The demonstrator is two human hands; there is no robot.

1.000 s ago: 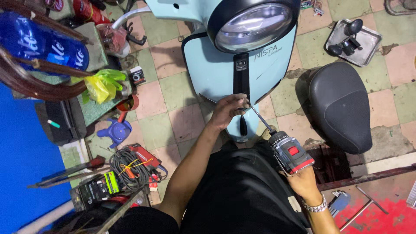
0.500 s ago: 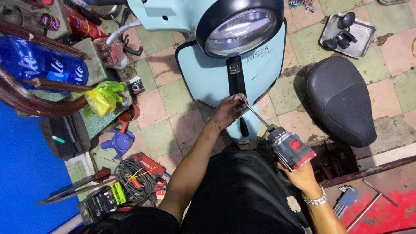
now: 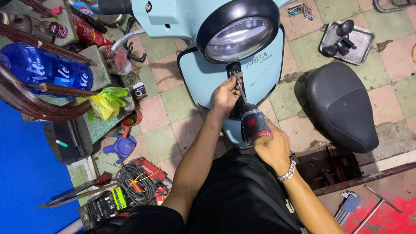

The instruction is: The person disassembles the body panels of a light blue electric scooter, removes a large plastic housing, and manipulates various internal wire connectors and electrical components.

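From the head view, the right hand (image 3: pixel 273 149) grips a grey-and-red cordless drill (image 3: pixel 255 124), its long bit (image 3: pixel 241 90) angled up to the black centre strip (image 3: pixel 236 93) on the pale blue scooter's front panel (image 3: pixel 203 78). The left hand (image 3: pixel 225 94) pinches the bit near its tip, just below the round headlight (image 3: pixel 237 38). A detached black seat (image 3: pixel 342 106) lies on the tiled floor (image 3: pixel 173 104) to the right.

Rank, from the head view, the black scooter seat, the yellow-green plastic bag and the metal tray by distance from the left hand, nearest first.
From the left hand:
1. Black scooter seat, on the floor to its right.
2. Yellow-green plastic bag, to its left by the bench.
3. Metal tray, upper right, beyond the seat.
Seat and bag are fairly close to call.
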